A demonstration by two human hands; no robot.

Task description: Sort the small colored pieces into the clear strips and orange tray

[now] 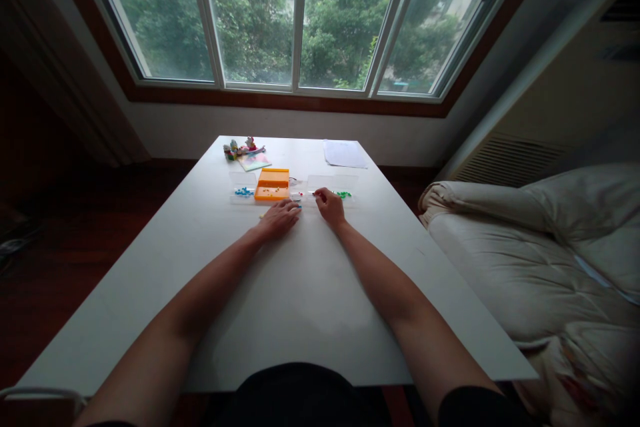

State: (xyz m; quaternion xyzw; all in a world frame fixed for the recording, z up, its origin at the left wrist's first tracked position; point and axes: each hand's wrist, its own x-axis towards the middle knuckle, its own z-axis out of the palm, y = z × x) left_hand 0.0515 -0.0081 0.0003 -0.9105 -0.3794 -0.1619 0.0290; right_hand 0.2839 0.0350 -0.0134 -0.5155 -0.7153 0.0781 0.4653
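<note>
My left hand (pixel 281 218) lies palm down on the white table, fingers stretched out, just in front of an orange case (pixel 273 193). Small yellow bits show inside the case, and its lid stands raised. Close to those fingertips are tiny blue and red pieces, too small to name. My right hand (pixel 329 207) is closed in a pinch at a clear tray holding green beads (pixel 343 195); whatever is between its fingertips is too small to make out. Blue beads (pixel 244 192) sit in another clear tray left of the orange case.
At the table's far left stand several small colourful figurines (pixel 250 144) beside a pastel card (pixel 256 161). White paper (pixel 345 153) lies at the far right. A window is beyond the table (pixel 310 293), and a cream sofa (pixel 520 267) is to the right.
</note>
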